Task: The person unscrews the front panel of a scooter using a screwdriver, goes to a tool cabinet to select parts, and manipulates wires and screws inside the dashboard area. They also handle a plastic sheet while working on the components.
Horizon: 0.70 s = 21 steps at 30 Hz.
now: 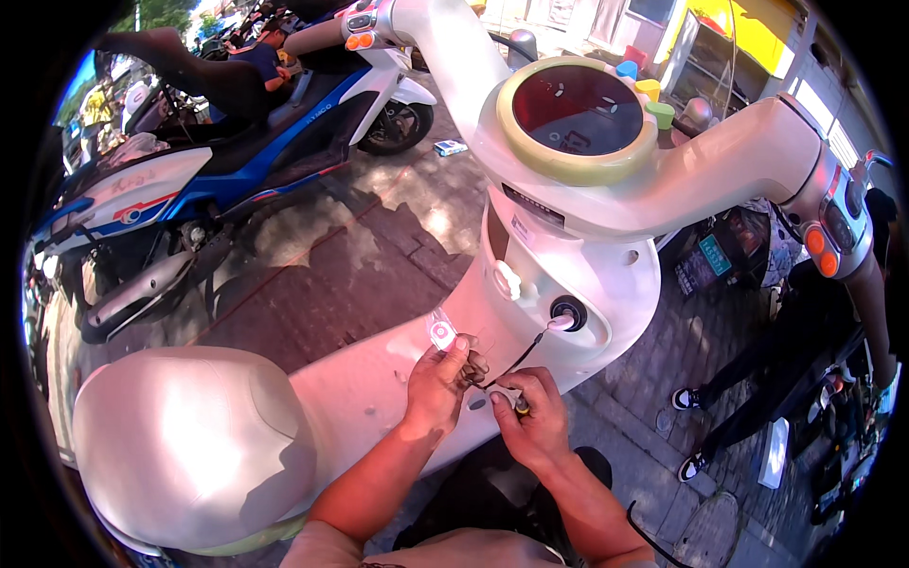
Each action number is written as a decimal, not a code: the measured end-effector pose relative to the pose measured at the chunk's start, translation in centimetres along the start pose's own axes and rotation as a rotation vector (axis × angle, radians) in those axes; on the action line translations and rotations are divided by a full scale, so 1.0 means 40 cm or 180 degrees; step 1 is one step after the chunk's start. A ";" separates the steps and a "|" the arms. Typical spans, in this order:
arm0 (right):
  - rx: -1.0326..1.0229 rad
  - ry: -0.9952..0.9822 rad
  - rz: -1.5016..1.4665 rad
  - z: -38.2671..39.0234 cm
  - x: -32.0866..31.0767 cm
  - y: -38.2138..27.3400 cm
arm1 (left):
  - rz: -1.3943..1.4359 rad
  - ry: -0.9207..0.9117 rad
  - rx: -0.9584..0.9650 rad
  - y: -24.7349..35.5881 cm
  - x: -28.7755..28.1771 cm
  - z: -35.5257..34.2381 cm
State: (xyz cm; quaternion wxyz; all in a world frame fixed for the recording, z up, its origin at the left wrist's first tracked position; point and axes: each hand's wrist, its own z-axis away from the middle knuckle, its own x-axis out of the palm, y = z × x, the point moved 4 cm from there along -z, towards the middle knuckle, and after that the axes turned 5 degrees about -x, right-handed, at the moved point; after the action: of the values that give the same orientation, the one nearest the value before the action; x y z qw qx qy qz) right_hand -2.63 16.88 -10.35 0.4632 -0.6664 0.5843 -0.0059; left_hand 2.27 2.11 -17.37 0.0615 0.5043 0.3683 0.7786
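My left hand (pixel 437 388) is closed, pinching a small clear packet (pixel 441 331) with a white round-marked piece in it. A thin black cord (pixel 526 354) runs down from a pale-headed key (pixel 561 323) to my fingers. That key sits in the round black ignition lock (pixel 570 310) of a white scooter (pixel 379 374). Close beside the left, my right hand (pixel 536 421) is curled at the cord's lower end. Within its fingers shows the yellow-and-dark end of a small tool (pixel 522 406), whose kind I cannot make out. Both hands are above the footboard.
The cream seat (pixel 199 445) is at left, the handlebar with its round dark display (pixel 576 109) ahead. A blue-and-white motorbike (pixel 246 170) stands beyond. A blue-and-white small box (pixel 451 148) lies on the paving. At right stands a person in dark trousers (pixel 757 379).
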 end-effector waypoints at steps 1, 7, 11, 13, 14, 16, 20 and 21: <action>0.0057 0.0090 0.0002 0.004 -0.011 0.015 | -0.0030 -0.0021 -0.0022 0.005 -0.004 -0.002; -0.0296 0.0755 0.0944 -0.094 -0.121 0.028 | -0.0813 -0.0261 0.0189 0.014 0.006 0.010; -0.0427 0.0925 0.1647 -0.156 -0.127 0.001 | -0.0760 -0.0400 -0.0127 -0.013 0.036 0.042; -0.0315 0.1033 0.1784 -0.164 -0.111 -0.014 | -0.0582 -0.0373 -0.0293 -0.022 0.030 0.039; -0.0257 0.1088 0.1848 -0.166 -0.107 -0.020 | -0.0512 -0.0311 -0.0343 -0.021 0.027 0.036; -0.0332 0.1021 0.2095 -0.168 -0.098 -0.028 | -0.0363 -0.0369 -0.0432 -0.025 0.017 0.025; -0.0325 0.0775 0.2192 -0.172 -0.105 -0.030 | -0.0278 -0.0378 -0.0528 -0.016 0.019 0.013; -0.0343 0.0717 0.2157 -0.173 -0.109 -0.031 | -0.0264 -0.0383 -0.0526 -0.011 0.021 0.011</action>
State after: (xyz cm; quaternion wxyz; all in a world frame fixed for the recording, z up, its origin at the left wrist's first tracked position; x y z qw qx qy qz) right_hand -6.86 15.95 -3.28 0.3358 -0.4535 0.8189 0.1053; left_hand 2.12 3.05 -16.95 0.1570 0.5276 0.3190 0.7715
